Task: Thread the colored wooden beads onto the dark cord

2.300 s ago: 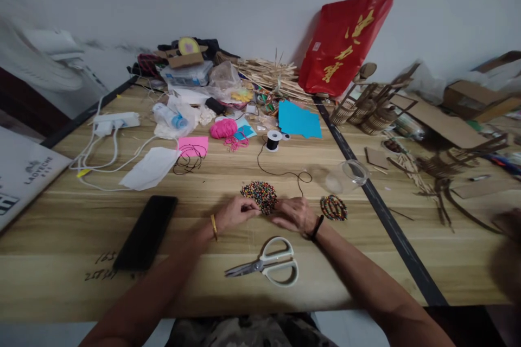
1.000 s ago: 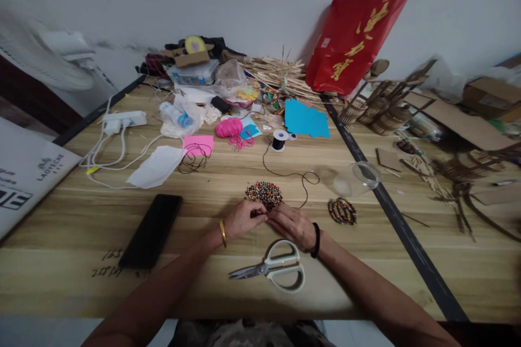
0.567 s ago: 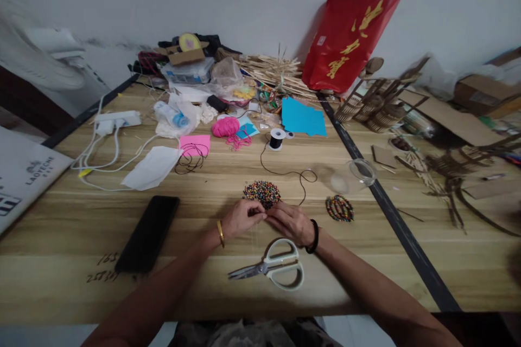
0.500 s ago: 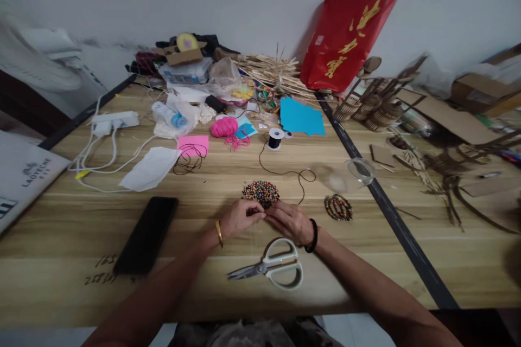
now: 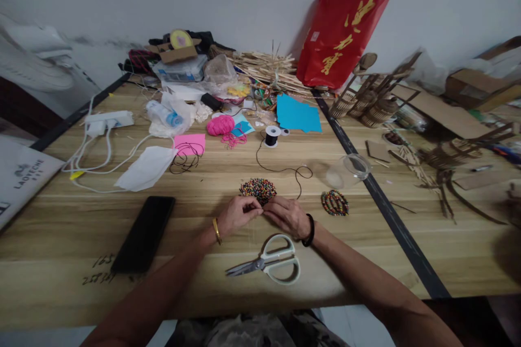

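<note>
A heap of small multicoloured beads (image 5: 258, 190) lies on the wooden table in front of me. At its near edge, my left hand (image 5: 239, 213) has thumb and fingertips pinched together. My right hand (image 5: 288, 216) meets it there, its fingers also pressed together, fingertips almost touching the left ones. Whatever sits between the fingertips is too small to make out. Below the hands rest scissors (image 5: 267, 264) with pale handles, blades slightly apart and pointing left. To the right lies a coil of strung beads (image 5: 335, 203).
A spool of black cord (image 5: 271, 136) stands behind the beads, its loose end trailing right. Near it are a clear plastic cup (image 5: 349, 171) on its side, pink yarn (image 5: 220, 125) and blue paper (image 5: 299, 114). A black phone (image 5: 144, 235) lies at left.
The whole view has shifted slightly, so everything sits a little further left. Both hands stay pinched together at the bead heap, with barely any movement of the fingers.
</note>
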